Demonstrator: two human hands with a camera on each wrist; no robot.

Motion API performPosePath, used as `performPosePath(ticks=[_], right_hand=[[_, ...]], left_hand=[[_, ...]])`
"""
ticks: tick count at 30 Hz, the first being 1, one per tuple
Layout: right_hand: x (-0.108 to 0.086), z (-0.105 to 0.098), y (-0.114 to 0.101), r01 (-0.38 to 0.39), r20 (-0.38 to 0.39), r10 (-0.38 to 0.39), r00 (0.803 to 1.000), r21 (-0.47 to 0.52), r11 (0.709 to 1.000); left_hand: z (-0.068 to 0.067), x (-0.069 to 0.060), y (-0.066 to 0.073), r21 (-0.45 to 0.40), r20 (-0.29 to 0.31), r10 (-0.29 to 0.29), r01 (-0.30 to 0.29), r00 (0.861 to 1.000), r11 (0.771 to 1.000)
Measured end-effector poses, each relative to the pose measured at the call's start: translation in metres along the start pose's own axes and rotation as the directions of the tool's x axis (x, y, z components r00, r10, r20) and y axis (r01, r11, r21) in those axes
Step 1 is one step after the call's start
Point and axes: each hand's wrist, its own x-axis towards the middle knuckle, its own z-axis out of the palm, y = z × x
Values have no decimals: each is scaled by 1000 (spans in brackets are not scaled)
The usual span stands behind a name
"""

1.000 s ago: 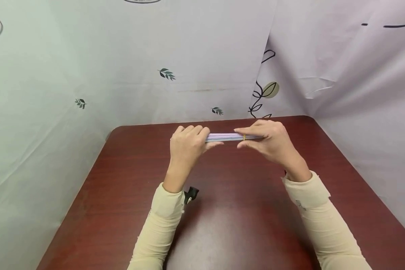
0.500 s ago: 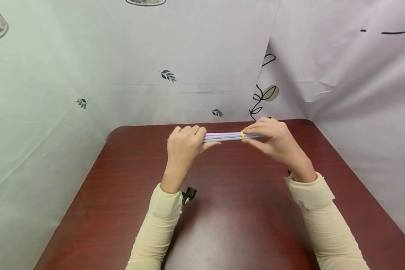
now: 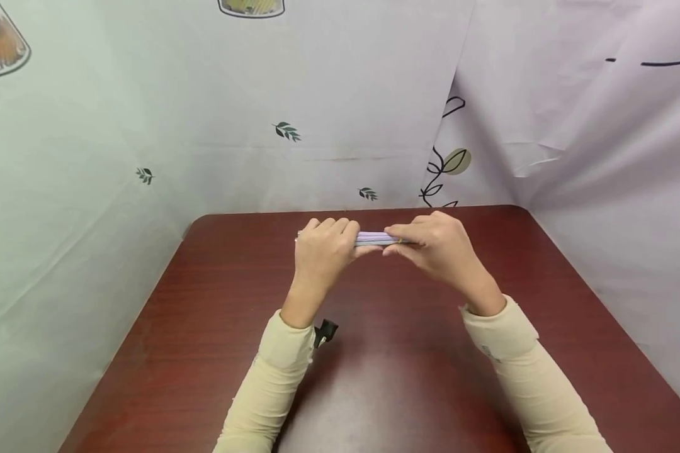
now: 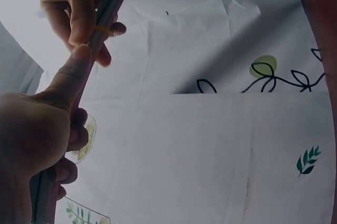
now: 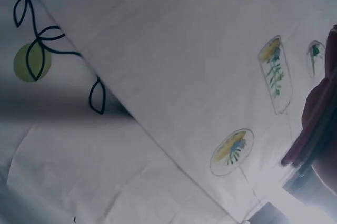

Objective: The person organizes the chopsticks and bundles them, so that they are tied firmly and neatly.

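Note:
Above the far part of the table, a bundle of thin pastel sticks is held level between two hands. The left hand curls its fingers round the bundle's left part, thumb along it. The right hand pinches the other part between thumb and fingers, at a yellow band. In the left wrist view the band circles the bundle, close to the left thumb tip. Bundle ends show at the right edge of the right wrist view.
A dark red-brown table spreads below the hands. Pale cloth with printed leaves and jars hangs behind and on both sides. A small black device sits at the left wrist.
The right hand has moved left, closer to the left hand, along with the yellow band, so less of the bundle shows between them. The left hand has shifted slightly right in view.

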Motion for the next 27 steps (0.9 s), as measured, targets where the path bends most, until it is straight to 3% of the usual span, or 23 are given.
performPosePath(ticks=[6,12,20,27], right_hand=[[-5,-14,5,-72,54,66,996,115,991],[-6,-22,11,-110,63,99,993,208,972],[-2,-9,4,-32,26,30,999,83,996],[-2,-2,0,-5,53,4,999,32,999]], left_hand=[[0,-2,1,-5,48,7,-7,999,1000],[-4,-1,-3,-12,53,-33,34,998,999],[-4,-1,-1,22,37,-38,37,999,999],[-1,1,5,-6,89,-10,10,996,1000]])
